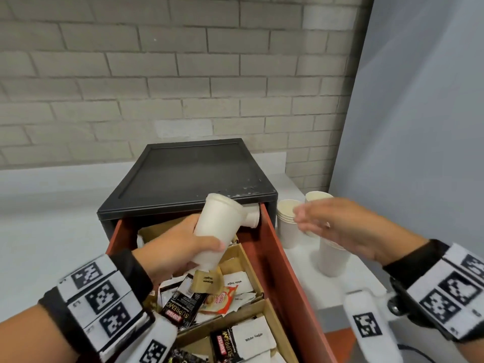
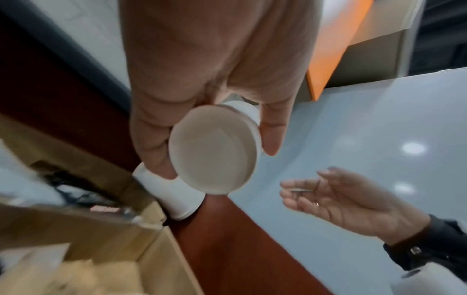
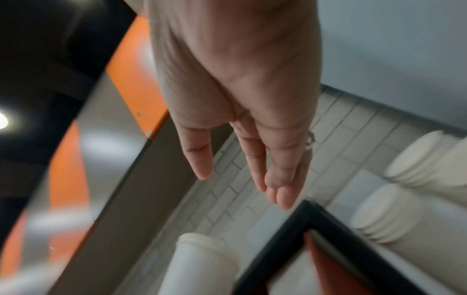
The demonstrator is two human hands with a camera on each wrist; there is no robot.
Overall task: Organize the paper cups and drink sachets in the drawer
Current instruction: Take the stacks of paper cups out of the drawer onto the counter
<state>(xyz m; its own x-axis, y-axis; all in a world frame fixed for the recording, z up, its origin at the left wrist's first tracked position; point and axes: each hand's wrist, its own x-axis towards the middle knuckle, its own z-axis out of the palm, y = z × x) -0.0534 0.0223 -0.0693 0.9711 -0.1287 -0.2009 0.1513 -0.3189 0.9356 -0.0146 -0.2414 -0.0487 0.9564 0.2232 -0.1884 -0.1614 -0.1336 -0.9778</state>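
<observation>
- Drink sachets [image 1: 209, 297] lie jumbled in the cardboard compartments of the open drawer [image 1: 282, 271], nearest the viewer; unsorted.
- Left hand [image 1: 172, 247] has its grip wrapped round a nested stack of paper cups [image 1: 214, 229], held tilted above the drawer, base toward the wrist camera.
- Advice: keep the squeeze light, since thin cup walls probably dent; pass the stack rim-first.
- Right hand [image 1: 337, 226] hangs over the bench [image 1: 340, 292] with fingers relaxed, holding nothing, near the held stack.
- Another cup [image 1: 252, 218] lies on its side at the drawer's back corner.
- Two upright cup stacks [image 1: 288, 224] stand on the bench beside the drawer; judged the likely destination.
</observation>
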